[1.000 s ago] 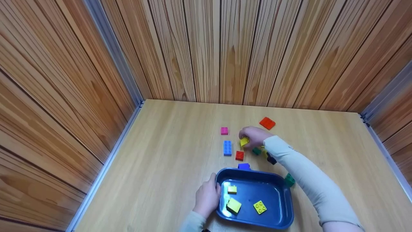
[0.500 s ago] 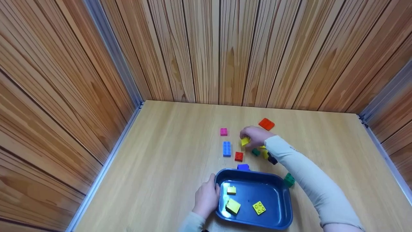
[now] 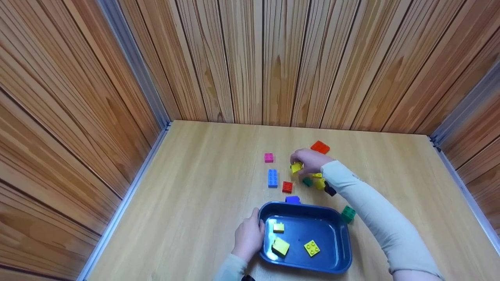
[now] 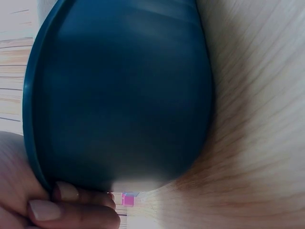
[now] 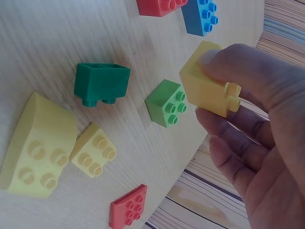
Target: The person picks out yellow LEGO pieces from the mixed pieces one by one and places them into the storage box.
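My right hand (image 3: 311, 160) pinches a yellow toy brick (image 5: 205, 78) between thumb and fingers, above the table. Beneath and beside it lie a light green brick (image 5: 167, 104), a dark green brick (image 5: 101, 81), a small yellow brick (image 5: 94, 151) and a larger curved yellow brick (image 5: 40, 148). At the left end of a dark blue tray (image 3: 304, 267), my left hand (image 3: 249, 236) grips the rim, its fingers curled at the edge in the left wrist view. Inside the tray rest a small yellow brick (image 3: 278, 228), a yellow block (image 3: 280, 247) and a four-stud yellow brick (image 3: 312, 248).
Left of my right hand are a pink brick (image 3: 268, 157), a blue brick (image 3: 272, 178) and a red brick (image 3: 287, 187). A purple-blue brick (image 3: 293, 200) sits against the tray's far side. Flat red brick (image 3: 320, 147) lies farther back. Wood-patterned walls (image 3: 250, 62) enclose the table.
The head view has shifted slightly. My right hand, still holding the yellow brick, has moved very little, and the yellow bricks beside its wrist show more. My left hand stays on the tray.
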Action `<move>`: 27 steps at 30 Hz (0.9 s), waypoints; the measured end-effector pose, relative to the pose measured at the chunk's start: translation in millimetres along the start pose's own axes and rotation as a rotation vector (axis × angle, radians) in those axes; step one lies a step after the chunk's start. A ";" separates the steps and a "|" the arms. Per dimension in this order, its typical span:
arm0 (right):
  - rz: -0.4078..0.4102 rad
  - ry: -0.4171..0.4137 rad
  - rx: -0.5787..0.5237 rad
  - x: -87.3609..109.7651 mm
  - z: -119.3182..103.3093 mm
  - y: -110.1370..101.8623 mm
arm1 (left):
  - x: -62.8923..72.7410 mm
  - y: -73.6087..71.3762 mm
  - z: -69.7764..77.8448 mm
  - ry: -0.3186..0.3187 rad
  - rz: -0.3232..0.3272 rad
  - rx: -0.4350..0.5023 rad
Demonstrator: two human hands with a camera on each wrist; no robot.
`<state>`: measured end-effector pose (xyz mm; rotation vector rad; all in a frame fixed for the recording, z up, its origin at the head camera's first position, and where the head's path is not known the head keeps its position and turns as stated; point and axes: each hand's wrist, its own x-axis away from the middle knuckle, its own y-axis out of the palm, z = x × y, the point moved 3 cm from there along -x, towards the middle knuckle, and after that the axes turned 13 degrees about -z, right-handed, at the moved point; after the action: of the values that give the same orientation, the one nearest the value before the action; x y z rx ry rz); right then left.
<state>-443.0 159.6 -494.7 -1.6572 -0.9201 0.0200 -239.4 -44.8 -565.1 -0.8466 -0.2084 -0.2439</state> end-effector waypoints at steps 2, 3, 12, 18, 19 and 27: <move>0.001 -0.002 -0.001 1.2 0.2 0.6 | -0.1 0.9 -0.1 -0.003 0.000 -0.001; 0.001 -0.003 -0.001 1.7 0.1 1.0 | 0.0 1.4 -0.2 -0.007 -0.002 0.001; 0.014 -0.025 0.034 14.1 -4.6 -2.4 | 3.1 3.2 1.6 0.028 0.044 -0.028; 0.006 -0.022 0.032 23.2 -4.7 -4.5 | 4.0 3.7 1.9 0.019 0.039 -0.008; 0.007 -0.024 0.030 24.5 -5.2 -4.3 | 4.2 3.6 1.8 0.021 0.041 -0.013; 0.008 -0.072 0.071 32.8 -17.6 -1.4 | 3.1 -0.3 0.8 0.018 0.032 -0.002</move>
<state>-412.9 163.9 -473.3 -1.6028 -0.9564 0.1172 -236.6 -44.8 -563.6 -0.8490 -0.1775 -0.2215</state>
